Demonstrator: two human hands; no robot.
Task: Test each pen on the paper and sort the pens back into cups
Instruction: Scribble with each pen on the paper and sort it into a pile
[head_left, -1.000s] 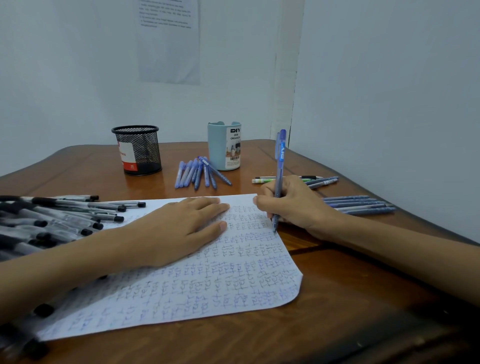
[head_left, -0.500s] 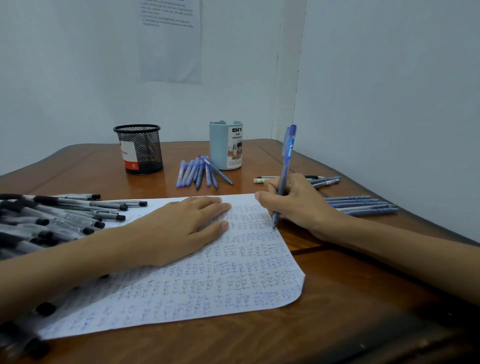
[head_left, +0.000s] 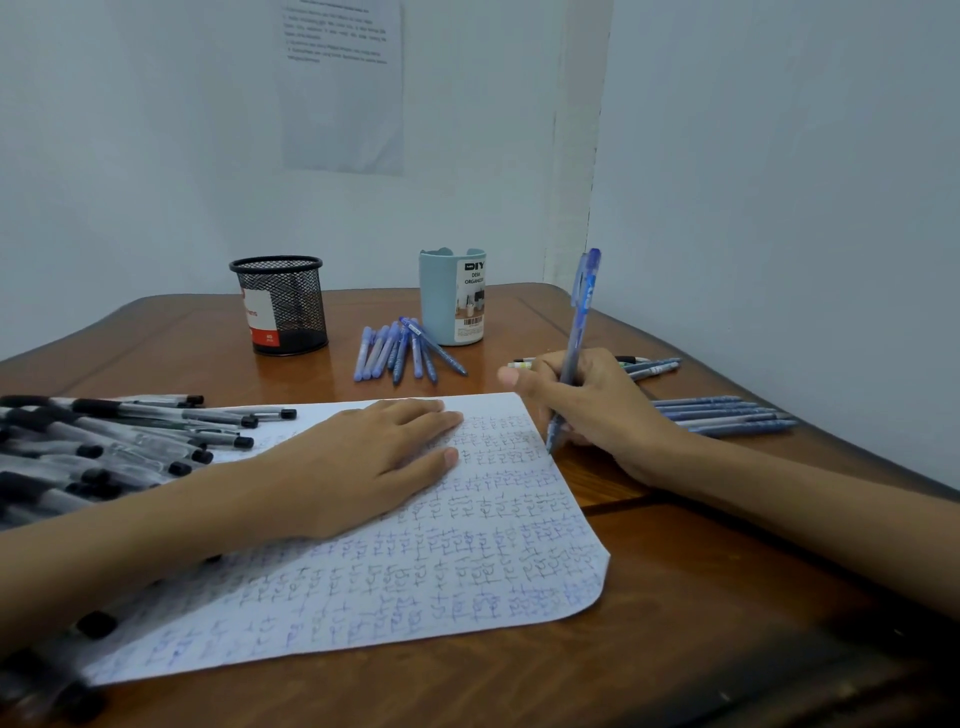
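Brown wooden table (head_left: 675, 597) fills a pale-walled corner. The scribbled paper (head_left: 415, 571) lies under the flat, straight-fingered left hand (head_left: 363, 467). The right hand (head_left: 597, 410) grips a blue pen (head_left: 584, 301), tip at the paper's right edge. Behind stand a black mesh cup (head_left: 283, 306) and a light-blue cup (head_left: 449, 296); their contents cannot be told.

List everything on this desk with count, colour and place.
paper: one, white with blue scribbles, centre.
mesh cup: one, black, back left.
plastic cup: one, pale blue, back centre.
capped pens: many, clear with black caps, heaped left.
loose blue pens: several, before the plastic cup.
pen row: about five, blue, right edge.
mixed pens: a few, back right.
table: one, brown wood.
left hand: flat on the paper.
right hand: grips one blue pen, tip at the paper's edge.
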